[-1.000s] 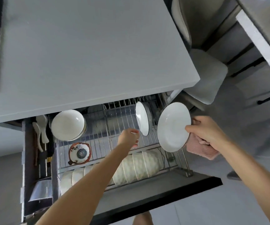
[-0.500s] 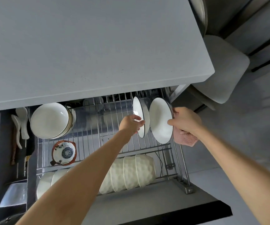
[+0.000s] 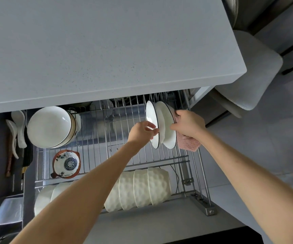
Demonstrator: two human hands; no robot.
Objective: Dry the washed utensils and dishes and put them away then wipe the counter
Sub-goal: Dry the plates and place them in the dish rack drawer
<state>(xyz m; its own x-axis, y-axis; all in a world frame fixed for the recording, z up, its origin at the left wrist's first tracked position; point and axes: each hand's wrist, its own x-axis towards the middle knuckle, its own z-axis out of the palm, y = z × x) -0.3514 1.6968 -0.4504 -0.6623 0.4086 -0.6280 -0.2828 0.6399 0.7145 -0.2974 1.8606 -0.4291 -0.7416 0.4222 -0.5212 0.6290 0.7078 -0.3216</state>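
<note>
Hands, head view: R hand [image 3: 188, 125] grips white plate [image 3: 166, 127] plus pink cloth [image 3: 188, 143], slotting it at wire rack's [image 3: 182, 159] far-right corner | L hand [image 3: 142, 132] pinches racked plate [image 3: 151, 117] touching alongside | likely left: counter [image 3: 107, 50] wipe.

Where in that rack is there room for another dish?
Bare dish rack wires lie between the stacked bowls and the two upright plates, behind the patterned bowl. The front row of dimpled bowls is packed; the left hand and right hand grip the plates.
</note>
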